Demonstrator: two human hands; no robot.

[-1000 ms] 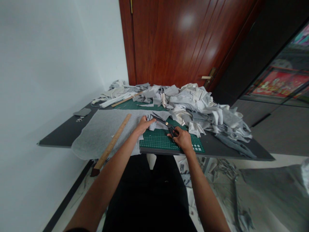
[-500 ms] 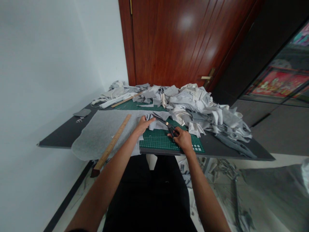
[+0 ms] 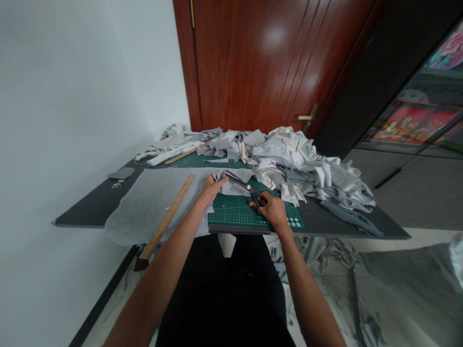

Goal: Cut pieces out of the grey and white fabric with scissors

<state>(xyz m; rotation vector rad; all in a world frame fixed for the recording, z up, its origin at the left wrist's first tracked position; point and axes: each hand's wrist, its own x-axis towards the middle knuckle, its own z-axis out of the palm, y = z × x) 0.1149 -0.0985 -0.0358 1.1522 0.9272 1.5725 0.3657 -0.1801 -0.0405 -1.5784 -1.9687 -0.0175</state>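
My right hand (image 3: 271, 208) is wrapped round the handles of black scissors (image 3: 249, 187). Their blades point up and left, with the tips at the fingers of my left hand (image 3: 212, 188). That hand pinches a gathered edge of grey fabric (image 3: 144, 197), which lies flat across the left half of the table. A wooden ruler (image 3: 170, 212) rests slantwise on the fabric, its near end jutting past the table edge. Under the cut side of the fabric and the scissors shows a green cutting mat (image 3: 238, 212).
A heap of grey and white fabric scraps (image 3: 285, 149) covers the back and right of the dark table (image 3: 87, 205). A second wooden strip (image 3: 188, 151) lies at the back left. Behind stands a brown door (image 3: 249, 67). More scraps (image 3: 334, 258) lie on the floor at right.
The scissor tips have shifted slightly left, nearer the left fingers, and the blades look closer together. Both hands keep their holds. The view has tilted a little.
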